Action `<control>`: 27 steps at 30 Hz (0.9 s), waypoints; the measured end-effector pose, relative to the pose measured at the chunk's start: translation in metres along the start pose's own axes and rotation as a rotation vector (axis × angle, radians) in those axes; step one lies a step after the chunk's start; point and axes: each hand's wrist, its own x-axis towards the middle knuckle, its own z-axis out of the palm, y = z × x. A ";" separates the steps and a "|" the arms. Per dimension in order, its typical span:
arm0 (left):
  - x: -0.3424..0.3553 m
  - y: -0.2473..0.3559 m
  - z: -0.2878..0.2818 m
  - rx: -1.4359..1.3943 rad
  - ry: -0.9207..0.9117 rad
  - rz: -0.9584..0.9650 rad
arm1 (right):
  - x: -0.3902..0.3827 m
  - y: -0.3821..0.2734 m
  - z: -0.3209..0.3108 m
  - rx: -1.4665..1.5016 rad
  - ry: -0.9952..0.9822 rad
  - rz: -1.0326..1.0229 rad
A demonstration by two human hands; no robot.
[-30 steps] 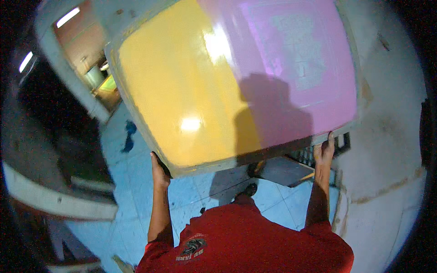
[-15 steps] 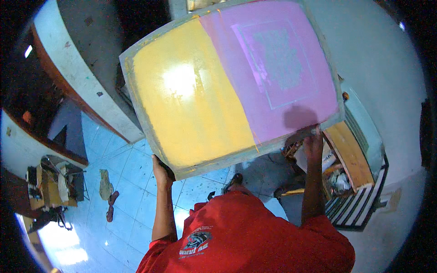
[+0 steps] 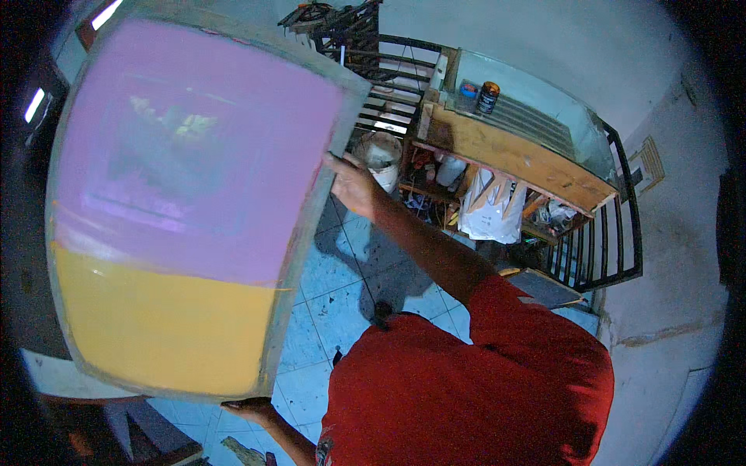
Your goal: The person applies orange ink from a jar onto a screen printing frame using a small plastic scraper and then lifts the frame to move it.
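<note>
Carrying this well calls for a firm grip on two opposite edges and a level frame. The left hand [image 3: 252, 407], lower centre, grips the bottom edge of the screen [image 3: 186, 210]; the right hand [image 3: 350, 185] clasps its right edge. Filling the left of the picture, the screen is pink above, yellow below, grey-framed; a wooden bench [image 3: 513, 159] stands upper right.

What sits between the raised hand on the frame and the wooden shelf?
In the head view, a white bucket stands between the right hand and the wooden shelf.
</note>
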 end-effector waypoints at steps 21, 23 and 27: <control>0.135 -0.058 0.069 0.031 -0.023 -0.028 | 0.134 0.035 -0.076 -1.182 -0.080 -0.276; 0.202 -0.046 0.073 0.073 0.010 -0.018 | 0.183 0.069 -0.060 -0.257 0.022 0.211; 0.319 -0.026 0.069 0.156 -0.122 0.024 | 0.240 0.145 -0.065 -0.317 0.147 0.228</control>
